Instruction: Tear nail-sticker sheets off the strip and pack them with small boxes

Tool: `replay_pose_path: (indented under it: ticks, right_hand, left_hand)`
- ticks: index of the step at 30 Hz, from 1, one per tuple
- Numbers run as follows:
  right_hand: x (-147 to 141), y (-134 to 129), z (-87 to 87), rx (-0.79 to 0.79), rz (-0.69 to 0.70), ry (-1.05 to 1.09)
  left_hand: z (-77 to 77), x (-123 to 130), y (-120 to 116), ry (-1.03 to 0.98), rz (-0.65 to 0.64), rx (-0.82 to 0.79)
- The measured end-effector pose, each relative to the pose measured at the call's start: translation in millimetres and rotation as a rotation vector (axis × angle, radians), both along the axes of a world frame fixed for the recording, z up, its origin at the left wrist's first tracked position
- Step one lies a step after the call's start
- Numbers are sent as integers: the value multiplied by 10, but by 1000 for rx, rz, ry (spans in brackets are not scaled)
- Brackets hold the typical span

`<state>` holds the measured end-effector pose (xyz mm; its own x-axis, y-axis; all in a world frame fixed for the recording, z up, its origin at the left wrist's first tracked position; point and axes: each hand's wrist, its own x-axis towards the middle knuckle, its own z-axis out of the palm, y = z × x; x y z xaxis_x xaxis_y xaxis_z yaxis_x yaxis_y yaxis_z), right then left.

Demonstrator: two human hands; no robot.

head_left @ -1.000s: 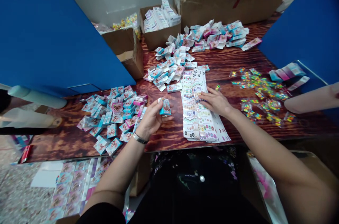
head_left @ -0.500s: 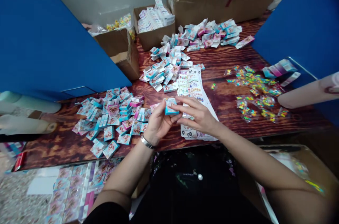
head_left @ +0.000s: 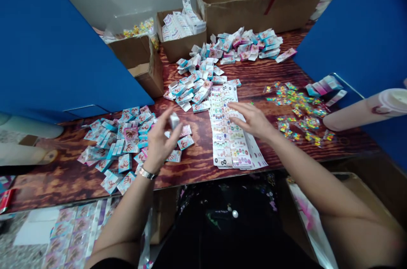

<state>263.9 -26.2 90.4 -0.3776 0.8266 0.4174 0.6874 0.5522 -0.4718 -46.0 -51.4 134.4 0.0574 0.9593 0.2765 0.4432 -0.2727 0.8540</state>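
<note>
My left hand [head_left: 160, 139], a bracelet at its wrist, is at the right side of a heap of small printed boxes [head_left: 130, 134]. A small box [head_left: 174, 120], blurred and seen end-on, is between its thumb and fingers. Over a stack of printed sticker sheets [head_left: 222, 133] my right hand [head_left: 251, 120] is open, with its fingers stretched to the left and nothing in them. Whether those fingertips touch the top sheet, I cannot tell.
More small boxes [head_left: 248, 46], some with flaps up, lie along the back. Small candy-coloured packets [head_left: 299, 103] are spread at right, near a pale bottle [head_left: 362, 112]. Cardboard cartons [head_left: 241, 12] stand behind, one holding folded papers [head_left: 181, 25]. Blue panels [head_left: 63, 48] flank the table.
My hands have parted. The left has moved left toward the heap with the small box; the right has let go of that box and moved slightly right, over the sheets.
</note>
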Motion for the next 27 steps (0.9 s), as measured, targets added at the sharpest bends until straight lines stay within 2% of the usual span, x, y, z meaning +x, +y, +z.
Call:
replay_pose_path:
  ticks: [2,4,5,7,10,12,14,16,17,19,21,23,25,27]
  right_hand:
    - [249,192,-182,-42,-54,-187]
    - [384,311,-372,-87,-26,-315]
    - [407,340,-454,-94,-1,-349]
    - [389,353,-574,-74,44,-368]
    - [302,309,-615,-42,15,-345]
    - [246,243,-538,-29,-56,-319]
    - [185,119,-373,-1,-79,-262]
    - [104,-88,-137,23,-12,-167]
    - [55,-221,-5,21,41,-109]
    - [-50,-515,244,-37,182,-11]
    - [-146,-784,426,-140,365,55]
    - [-211,-953,512,-233,447,107]
    - [-235,-988,512,-272,361,173]
    - [-231,-906,462,-236,137,265]
  left_hand:
    - [53,-215,104,322,142,231]
    - [66,-292,136,468,196,332]
    - [51,-269,118,478,178,335]
    - [-21,-112,15,387,65,259]
    - [-193,299,-242,2,-163,-79]
    - [-302,592,-413,-327,-343,-493]
    - [-383,832,-517,-638,-433,-832]
    - [-429,988,-524,-886,-486,-1104]
    - [-440,1034,-493,-989,-485,-1187]
    - [-447,1075,-392,-1136,-413,-1244]
    - [-439,1078,-293,-1191,-294,-1187]
    - [-428,1070,-242,-1160,-221,-1091]
    - [-421,1056,-254,-1083,-223,-978]
    - [-417,1029,-309,-979,-274,-863]
